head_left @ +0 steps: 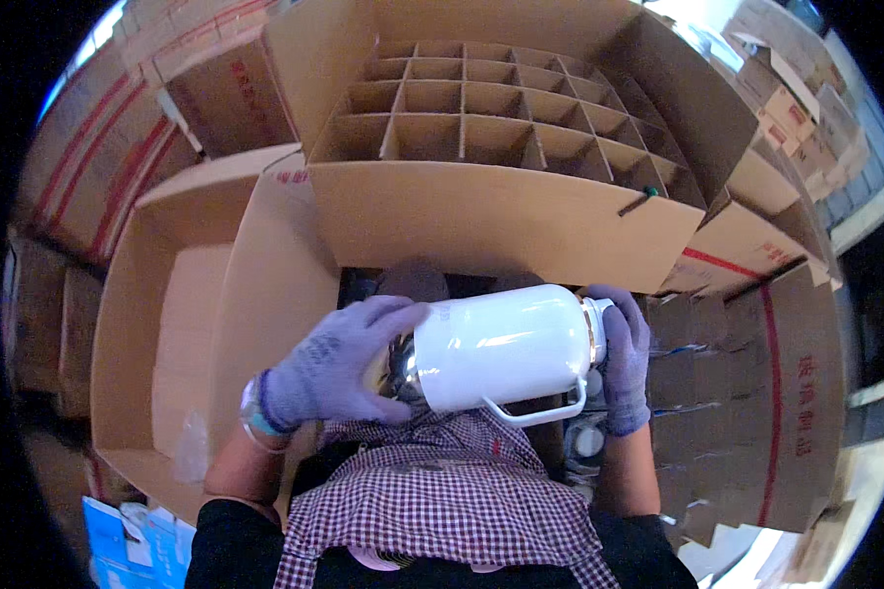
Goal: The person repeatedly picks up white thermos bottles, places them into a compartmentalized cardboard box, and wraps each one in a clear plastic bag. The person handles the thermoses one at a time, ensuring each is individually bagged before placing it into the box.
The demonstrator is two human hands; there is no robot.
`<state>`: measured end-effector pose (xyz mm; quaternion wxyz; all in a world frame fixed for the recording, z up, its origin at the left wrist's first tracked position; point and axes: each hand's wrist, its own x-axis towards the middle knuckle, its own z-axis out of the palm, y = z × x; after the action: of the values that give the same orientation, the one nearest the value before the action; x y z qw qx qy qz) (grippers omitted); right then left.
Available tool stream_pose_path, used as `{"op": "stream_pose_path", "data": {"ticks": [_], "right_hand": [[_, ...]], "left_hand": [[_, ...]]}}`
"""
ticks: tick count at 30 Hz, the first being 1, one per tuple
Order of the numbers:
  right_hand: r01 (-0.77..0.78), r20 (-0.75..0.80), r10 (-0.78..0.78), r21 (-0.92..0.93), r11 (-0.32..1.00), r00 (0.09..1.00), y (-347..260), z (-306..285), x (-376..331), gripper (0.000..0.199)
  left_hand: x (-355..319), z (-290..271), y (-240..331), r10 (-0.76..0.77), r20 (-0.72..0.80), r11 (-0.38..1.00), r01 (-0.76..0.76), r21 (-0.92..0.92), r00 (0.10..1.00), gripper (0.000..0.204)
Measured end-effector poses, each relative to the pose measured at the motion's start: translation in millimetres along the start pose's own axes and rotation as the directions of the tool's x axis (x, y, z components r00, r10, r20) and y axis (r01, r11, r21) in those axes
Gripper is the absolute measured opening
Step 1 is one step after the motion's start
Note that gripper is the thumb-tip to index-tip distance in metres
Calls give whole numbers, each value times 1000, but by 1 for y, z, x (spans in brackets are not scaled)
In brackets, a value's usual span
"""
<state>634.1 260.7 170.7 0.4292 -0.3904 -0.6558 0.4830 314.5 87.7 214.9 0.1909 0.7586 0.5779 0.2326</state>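
A glossy white vacuum jug (501, 344) lies sideways in front of my body, its loop handle turned toward me. My left hand (339, 368), in a grey knitted glove, is closed around the shiny metallic part at its left end. At the other end my gloved right hand (626, 363) grips the narrower white end beside a gold-coloured ring. Its fingers are partly hidden behind the jug. Part of the metallic end is covered by my left fingers.
Beyond the jug stands an open carton (501, 211) with a cardboard grid of compartments (462, 103). A small dark tool with a green end (639, 201) rests at its front edge. An open carton (201, 324) stands left, and more cartons (796, 393) stand right.
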Motion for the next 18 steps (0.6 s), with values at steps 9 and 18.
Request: {"op": "stream_pose_path", "data": {"ticks": [9, 18], "right_hand": [[131, 392, 19, -351, 927, 920, 50, 18, 2, 37], [76, -64, -78, -28, 997, 995, -18, 46, -40, 34]], "left_hand": [[-69, 89, -44, -364, 85, 923, 372, -102, 927, 96], [-34, 126, -47, -335, -176, 429, -17, -903, 926, 71]]}}
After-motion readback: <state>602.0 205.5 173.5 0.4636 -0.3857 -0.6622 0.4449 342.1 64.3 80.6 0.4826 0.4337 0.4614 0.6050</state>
